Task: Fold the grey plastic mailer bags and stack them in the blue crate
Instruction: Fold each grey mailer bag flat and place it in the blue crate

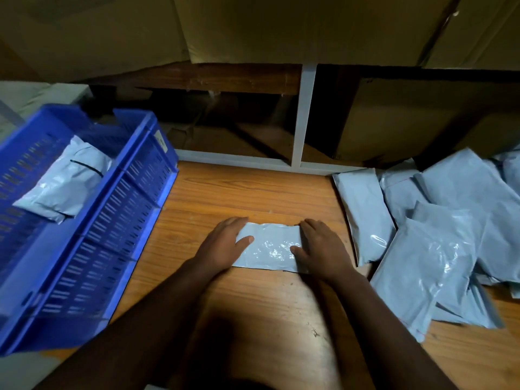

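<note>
Your folded mailer bag [270, 247] lies flat on the wooden table [253, 319] at centre. Your left hand [225, 246] presses its 9 o'clock end and your right hand [320, 249] its 3 o'clock end, fingers straight, grasping nothing. At 3 o'clock sits the loose pile of mailers [439, 237]. At 9 o'clock the blue crate [118, 220] holds one folded bag [64, 184].

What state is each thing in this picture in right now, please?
Mailer on the table: folded, flat, pressed down at both ends.
Left hand: flat on the mailer's left end.
Right hand: flat on its right end.
Blue crate: tilted, holding a folded bundle.
Unfolded mailers: loose overlapping pile at right.
</note>
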